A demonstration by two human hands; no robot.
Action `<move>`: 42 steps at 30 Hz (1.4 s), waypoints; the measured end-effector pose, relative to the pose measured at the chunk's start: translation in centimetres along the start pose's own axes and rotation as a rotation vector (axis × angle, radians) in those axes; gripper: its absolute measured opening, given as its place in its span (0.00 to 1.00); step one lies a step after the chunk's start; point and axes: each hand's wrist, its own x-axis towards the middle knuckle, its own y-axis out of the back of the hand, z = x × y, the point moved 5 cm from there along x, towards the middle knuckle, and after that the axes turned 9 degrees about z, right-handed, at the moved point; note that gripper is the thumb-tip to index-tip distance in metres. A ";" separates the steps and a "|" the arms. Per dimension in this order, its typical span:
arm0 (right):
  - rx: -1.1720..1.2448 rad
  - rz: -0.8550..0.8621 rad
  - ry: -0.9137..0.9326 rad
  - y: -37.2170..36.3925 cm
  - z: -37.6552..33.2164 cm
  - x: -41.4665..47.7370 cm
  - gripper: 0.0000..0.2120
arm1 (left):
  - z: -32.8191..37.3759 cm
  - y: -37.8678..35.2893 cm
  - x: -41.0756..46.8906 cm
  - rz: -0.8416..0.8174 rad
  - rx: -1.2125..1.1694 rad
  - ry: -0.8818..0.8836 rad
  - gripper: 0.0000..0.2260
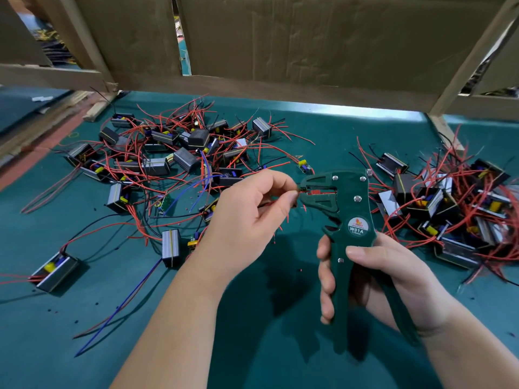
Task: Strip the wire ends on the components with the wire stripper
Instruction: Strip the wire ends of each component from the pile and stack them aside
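Observation:
My right hand [384, 276] grips the handles of a dark green wire stripper [348, 220] held upright above the table, its jaws pointing left. My left hand [252, 209] pinches a thin red wire [304, 192] between thumb and forefinger and holds its end in the stripper's jaws. The component on that wire is hidden under my left hand. Several small black box components with red and black leads lie in a heap [168, 153] at the back left. A second heap [455, 203] lies to the right of the stripper.
The green table mat [252, 318] carries loose components at the front left [54, 269] [170, 247] and a long blue wire [123, 301]. Cardboard panels [309, 37] and wooden frame bars [466, 60] close off the back. Small bits of insulation dot the mat.

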 end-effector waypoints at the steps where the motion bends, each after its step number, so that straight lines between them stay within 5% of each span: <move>1: 0.002 0.014 0.003 0.0 0.1 0.0 0.19 | 0.0 0.0 0.0 0.002 0.014 -0.006 0.05; 11: -0.081 0.350 0.060 -0.2 0.8 0.6 0.19 | -1.8 0.6 0.4 -0.080 0.255 0.061 0.06; 19: 0.097 0.227 0.133 0.3 -0.8 0.3 0.18 | -2.4 1.4 0.6 0.027 0.210 0.147 0.10; 23: 0.128 0.223 0.051 0.6 -0.5 0.4 0.25 | -2.9 1.5 0.9 0.164 -0.111 0.342 0.10; 28: 0.155 0.153 -0.063 -0.3 1.0 0.8 0.28 | -2.5 1.1 1.0 0.157 -0.332 0.367 0.08; 42: 0.155 0.000 -0.015 -1.4 0.4 0.3 0.22 | -1.1 -0.4 0.4 0.128 -0.200 0.244 0.07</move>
